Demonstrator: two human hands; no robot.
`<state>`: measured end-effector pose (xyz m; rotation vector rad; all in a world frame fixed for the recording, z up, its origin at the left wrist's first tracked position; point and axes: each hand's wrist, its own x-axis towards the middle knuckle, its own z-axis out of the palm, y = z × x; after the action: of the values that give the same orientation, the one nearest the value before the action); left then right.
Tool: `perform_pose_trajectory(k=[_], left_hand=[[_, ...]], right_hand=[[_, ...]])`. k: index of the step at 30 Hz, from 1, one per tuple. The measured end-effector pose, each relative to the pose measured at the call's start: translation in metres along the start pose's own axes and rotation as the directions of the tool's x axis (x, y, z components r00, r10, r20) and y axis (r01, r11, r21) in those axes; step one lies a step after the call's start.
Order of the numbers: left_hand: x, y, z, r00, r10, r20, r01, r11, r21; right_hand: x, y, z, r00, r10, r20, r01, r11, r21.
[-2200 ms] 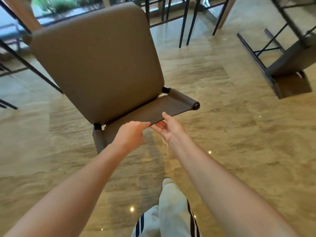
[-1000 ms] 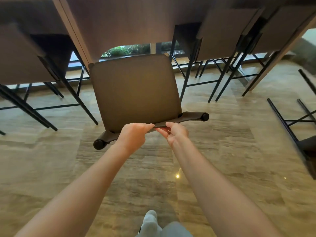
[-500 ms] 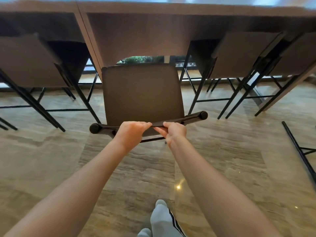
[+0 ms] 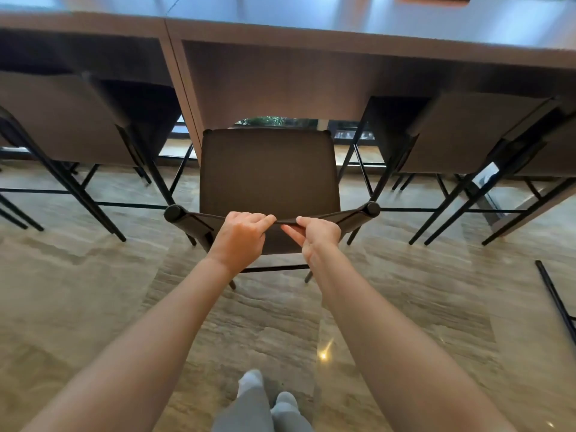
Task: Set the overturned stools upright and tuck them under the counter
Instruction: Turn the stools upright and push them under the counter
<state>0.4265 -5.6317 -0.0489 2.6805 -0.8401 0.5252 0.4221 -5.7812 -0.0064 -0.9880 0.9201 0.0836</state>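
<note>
Brown backrest [image 4: 199, 221] gripped along top edge: curls left hand [image 4: 238, 236] and right hand [image 4: 318, 236] round it, aiming upright stool [image 4: 268, 173] on floor [image 4: 93, 291] squarely at counter [image 4: 311, 39] gap, likely for pushing under.

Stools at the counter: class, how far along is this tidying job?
Done: the left stool and right stool stand upright, tucked under the counter. In hand: the left hand and right hand grip the backrest of the middle stool, upright, seat not fully under. Left: push it in; the black frame lying at the right edge may be another overturned stool.
</note>
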Motion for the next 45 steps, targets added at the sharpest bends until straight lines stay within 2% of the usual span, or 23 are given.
perform_pose_trajectory(k=[6, 20, 30, 38, 45], left_hand=[[0.034, -0.032, 0.012, 0.997, 0.015, -0.079, -0.015, 1.0, 0.01], [0.107, -0.085, 0.022, 1.0, 0.005, -0.027, -0.007, 0.999, -0.052], [0.147, -0.103, 0.024, 0.995, -0.092, 0.031, 0.094, 0.992, -0.079], [0.149, -0.107, 0.032, 0.989, -0.139, -0.055, 0.131, 0.984, -0.119], [0.15, -0.104, 0.03, 0.982, -0.185, -0.034, 0.179, 0.974, -0.137]], right_hand=[[0.021, -0.022, 0.032, 0.999, -0.047, -0.012, 0.048, 0.999, 0.024], [0.064, -0.062, 0.092, 0.996, -0.053, -0.067, 0.053, 0.999, 0.0], [0.092, -0.089, 0.122, 0.997, -0.049, -0.057, 0.044, 0.995, -0.091], [0.105, -0.093, 0.122, 0.999, -0.044, -0.026, 0.041, 0.992, -0.122], [0.108, -0.092, 0.12, 0.999, -0.05, -0.005, 0.049, 0.987, -0.152]])
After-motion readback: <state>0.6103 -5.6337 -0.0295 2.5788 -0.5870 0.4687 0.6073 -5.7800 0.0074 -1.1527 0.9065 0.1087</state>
